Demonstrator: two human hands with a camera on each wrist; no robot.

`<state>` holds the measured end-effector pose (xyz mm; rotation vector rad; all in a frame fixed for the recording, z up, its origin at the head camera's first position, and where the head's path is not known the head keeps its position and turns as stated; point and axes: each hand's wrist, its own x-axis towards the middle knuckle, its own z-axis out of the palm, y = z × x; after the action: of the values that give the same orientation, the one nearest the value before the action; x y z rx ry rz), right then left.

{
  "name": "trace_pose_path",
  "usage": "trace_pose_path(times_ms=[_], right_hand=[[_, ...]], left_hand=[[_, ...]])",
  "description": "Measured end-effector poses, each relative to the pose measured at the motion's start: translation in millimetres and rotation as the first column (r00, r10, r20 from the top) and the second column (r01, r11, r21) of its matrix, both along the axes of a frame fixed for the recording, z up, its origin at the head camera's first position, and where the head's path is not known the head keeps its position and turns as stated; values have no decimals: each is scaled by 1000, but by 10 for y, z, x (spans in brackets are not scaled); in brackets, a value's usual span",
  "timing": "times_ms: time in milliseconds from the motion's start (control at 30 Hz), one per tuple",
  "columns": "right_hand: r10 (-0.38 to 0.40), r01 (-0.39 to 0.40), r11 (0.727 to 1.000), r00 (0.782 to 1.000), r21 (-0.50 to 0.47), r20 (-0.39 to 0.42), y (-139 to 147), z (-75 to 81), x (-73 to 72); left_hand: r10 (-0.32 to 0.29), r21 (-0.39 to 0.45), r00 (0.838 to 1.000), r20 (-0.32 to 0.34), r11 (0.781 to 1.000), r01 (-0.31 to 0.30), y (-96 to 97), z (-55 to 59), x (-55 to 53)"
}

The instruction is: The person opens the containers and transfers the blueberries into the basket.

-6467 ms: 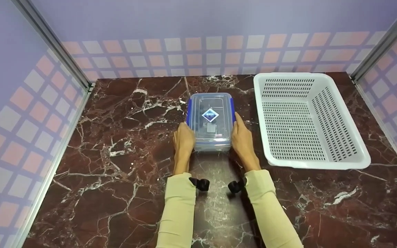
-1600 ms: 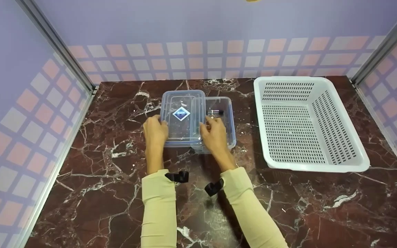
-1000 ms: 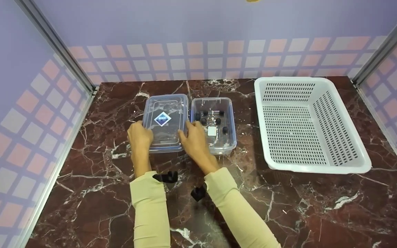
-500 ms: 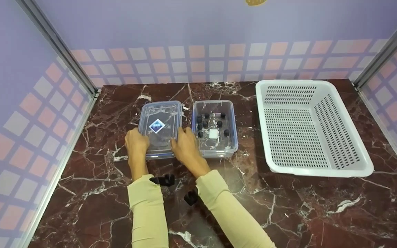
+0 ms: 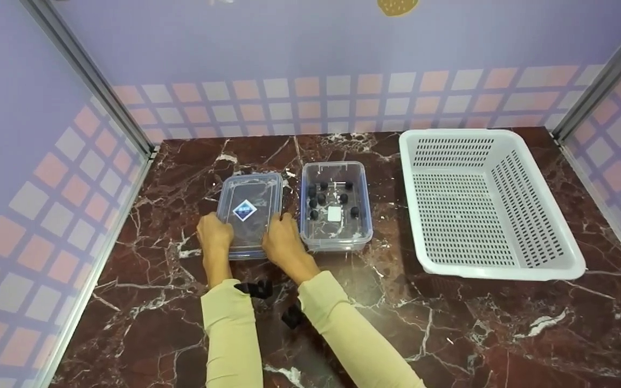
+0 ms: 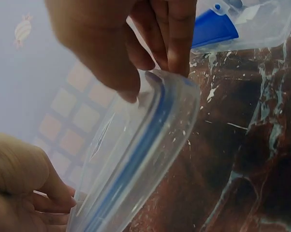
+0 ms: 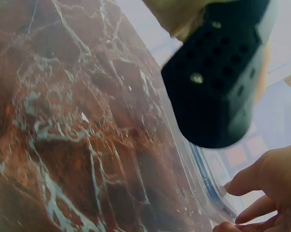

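My left hand (image 5: 215, 237) grips the left edge of a clear lid (image 5: 251, 229) with a blue diamond sticker. My right hand (image 5: 284, 242) pinches its right edge near the front corner. In the left wrist view the lid (image 6: 150, 140) shows a blue seal along its rim, with the fingers and thumb of my right hand (image 6: 116, 43) on one side. Right of the lid stands the uncovered clear food container (image 5: 336, 242), its blue side clips hanging down. Several small dark round things (image 5: 344, 198) and a white square (image 5: 334, 214) lie in it.
A white perforated basket (image 5: 456, 215) stands right of the container, holding nothing visible. Dark red marble tabletop (image 5: 159, 307) runs under everything. A tiled lilac wall (image 5: 289, 102) closes off the back, and side panels rise left and right.
At first the lid sat on the container between both hands. Since then it has come off and moved left, exposing the dark round things. Over the last half second it has come slightly toward me.
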<state>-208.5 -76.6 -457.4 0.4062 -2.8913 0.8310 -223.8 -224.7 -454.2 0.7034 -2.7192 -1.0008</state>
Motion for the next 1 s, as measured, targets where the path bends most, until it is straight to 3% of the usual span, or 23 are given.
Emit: trace_pose_path(times_ms=[533, 767, 1000], right_hand=[[-12, 15, 999, 996, -33, 92, -69, -217, -2], [2, -1, 1000, 999, -19, 38, -58, -251, 6], [8, -7, 1000, 998, -24, 57, -48, -264, 10]], left_hand=[[33, -36, 999, -30, 999, -34, -31, -206, -12], [5, -115, 997, -78, 993, -14, -32, -257, -13], [6, -84, 998, -70, 996, -11, -34, -295, -2]])
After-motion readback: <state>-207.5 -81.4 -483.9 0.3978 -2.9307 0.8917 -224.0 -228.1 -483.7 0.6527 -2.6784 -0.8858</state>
